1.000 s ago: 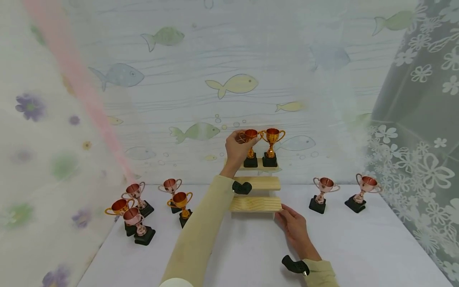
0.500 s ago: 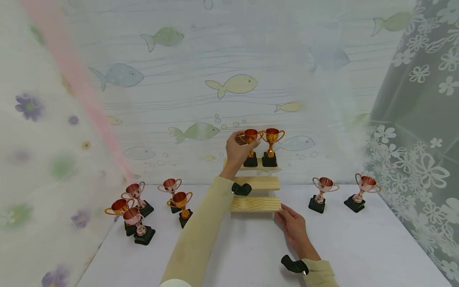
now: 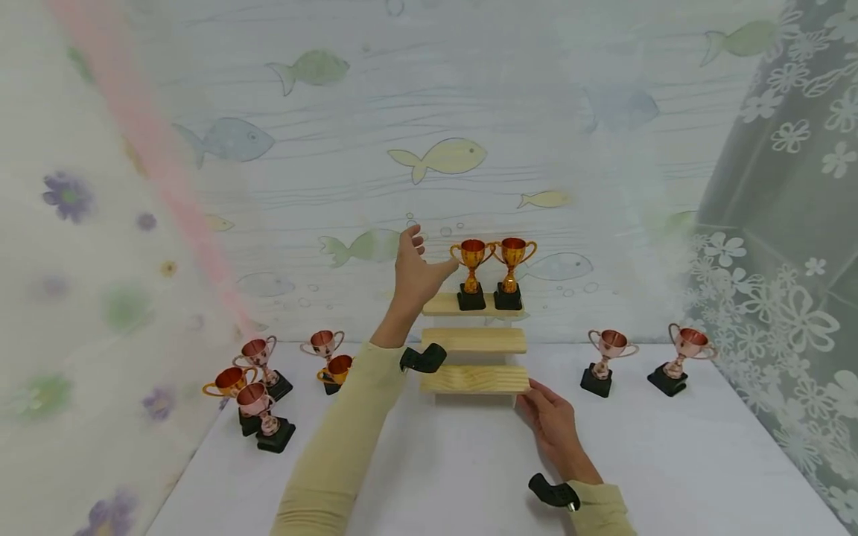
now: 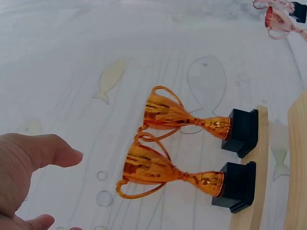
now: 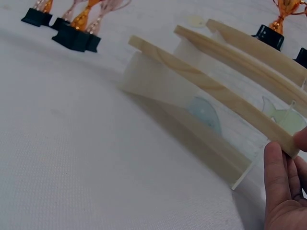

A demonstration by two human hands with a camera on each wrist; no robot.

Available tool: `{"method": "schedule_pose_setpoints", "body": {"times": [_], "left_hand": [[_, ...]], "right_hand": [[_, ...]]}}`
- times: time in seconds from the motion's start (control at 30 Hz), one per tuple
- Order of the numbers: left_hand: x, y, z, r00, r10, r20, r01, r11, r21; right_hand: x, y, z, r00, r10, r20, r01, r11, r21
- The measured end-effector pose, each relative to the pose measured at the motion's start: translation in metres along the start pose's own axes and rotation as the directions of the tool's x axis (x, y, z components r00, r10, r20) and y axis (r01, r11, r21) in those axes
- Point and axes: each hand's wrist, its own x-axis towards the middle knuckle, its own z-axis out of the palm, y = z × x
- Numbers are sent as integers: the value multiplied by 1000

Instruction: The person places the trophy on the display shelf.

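Two gold trophy cups with black bases, the left trophy [image 3: 472,255] and the right trophy [image 3: 513,254], stand upright side by side on the top step of a three-tier wooden display stand [image 3: 473,379]. Just left of them my left hand [image 3: 417,277] is raised with thumb and fingers spread, holding nothing. In the left wrist view its thumb points toward the nearer gold trophy [image 4: 149,163], with a gap between. My right hand [image 3: 555,426] pinches the right end of the lowest board [image 5: 211,86], thumb above and fingers below.
To the left, several trophies stand on the white table [image 3: 462,476], among them a rose-gold trophy [image 3: 255,403] and a gold trophy [image 3: 228,383], partly overlapping. Two more rose-gold trophies, one nearer [image 3: 611,346] and one farther right [image 3: 688,346], stand on the right.
My left hand has let go of the left gold trophy on the top step and moved left, its fingers spreading. My right hand stays at the stand's lowest board.
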Motion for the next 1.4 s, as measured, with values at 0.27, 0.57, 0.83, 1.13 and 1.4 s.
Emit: {"method": "schedule_pose_setpoints", "body": {"times": [0.27,0.57,0.83,1.13,1.4], "left_hand": [[-24,8,-39,976,200,85,-198,980,-34],[-69,-11,-90,953,304,-2,-303,951,-61],[-100,-60,-119,958,259,-122,-261,965,5],[-134,-109,-132,945,236,-226,-201,965,168],[-143,-139,-132,900,242,-362,-150,953,264]], "right_hand": [[-1,0,-2,1000,27,14,-27,999,-23],[0,-2,-1,1000,30,5,-30,999,-20],[-1,-2,-2,999,49,18,-49,999,-17],[-2,-1,-2,999,44,12,-43,999,-11],[-3,-1,-1,999,35,20,-34,999,-14]]}}
